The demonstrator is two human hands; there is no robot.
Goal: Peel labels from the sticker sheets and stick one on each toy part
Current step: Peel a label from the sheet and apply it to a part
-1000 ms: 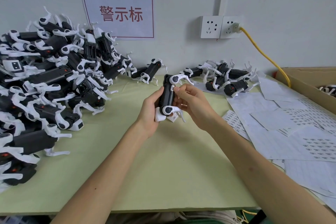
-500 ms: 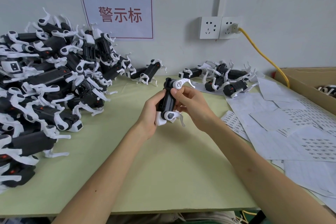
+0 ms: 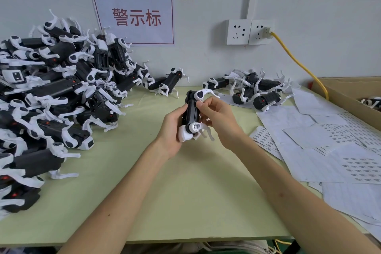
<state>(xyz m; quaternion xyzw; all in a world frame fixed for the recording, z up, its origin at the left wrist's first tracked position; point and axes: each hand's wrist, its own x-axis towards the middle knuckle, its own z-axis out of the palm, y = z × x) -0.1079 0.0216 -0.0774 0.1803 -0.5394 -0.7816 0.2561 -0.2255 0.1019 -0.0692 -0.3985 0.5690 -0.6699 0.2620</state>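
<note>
Sticking step: my reading is that a label is being pressed onto the part in hand, or that the part is being checked just after. No label shows under the thumb, so I cannot tell which.
Table (image 3: 185, 192): pale green, bare in the near middle, where both forearms reach over it.
Left hand (image 3: 172, 128): its fingers (image 3: 183, 109) wrap the toy part from the left and grip it firmly.
Right hand (image 3: 220, 121): the thumb presses the front of the black body near its top and the other fingers curl behind, pinching it.
Toy part (image 3: 191, 113): black body with white legs, held roughly upright above the middle of the table, clear of the surface.
Sticker sheets (image 3: 329, 150): white sheets overlapping loosely along the right side, rows of small labels showing.
Heap of toy parts (image 3: 51, 99): a large pile filling the left side.
Small group of toy parts (image 3: 255, 90): far right of centre, near the wall, with one lone part (image 3: 167, 82) left of it.
Cardboard box (image 3: 350, 93): far right, holding more parts.
Sign (image 3: 134, 14): on the wall, beside the sockets (image 3: 249, 32).
Next move: probably put this part down, then reach right to peel a fresh label. Thin labels call for a fingernail lift at one corner.
</note>
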